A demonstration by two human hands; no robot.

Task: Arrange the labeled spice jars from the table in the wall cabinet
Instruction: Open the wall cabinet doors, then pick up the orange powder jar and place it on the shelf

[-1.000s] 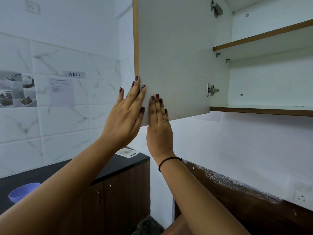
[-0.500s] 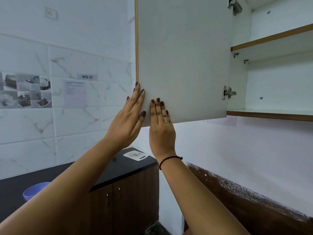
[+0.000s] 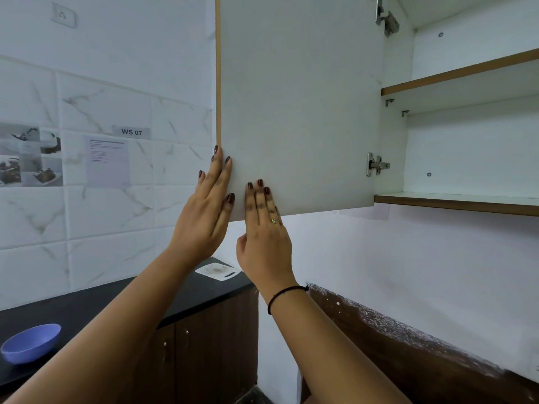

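Marble-look tiled wall point(image 3: 102, 217) fills 9 o'clock above a black counter point(image 3: 102, 298), its left end cut off. The wall cabinet point(image 3: 466, 158) stands open at 2 o'clock, shelves running off frame. Its door point(image 3: 297, 97) hangs at 12; left hand point(image 3: 204, 220) and right hand point(image 3: 267, 240) press flat, fingers straight and close together, by its lower free corner. A blue bowl point(image 3: 30, 342) sits at 8

Kitchen, as I read it. White wall cabinet point(image 3: 466, 147) at upper right. Marble-look wall tiles point(image 3: 102, 220) at left. Black countertop point(image 3: 87, 304) over brown base cupboards point(image 3: 210, 345), blue bowl point(image 3: 30, 342) at lower left. A taped "WS 07" label point(image 3: 131, 132) and printed sheet point(image 3: 108, 161) point to a numbered workstation.
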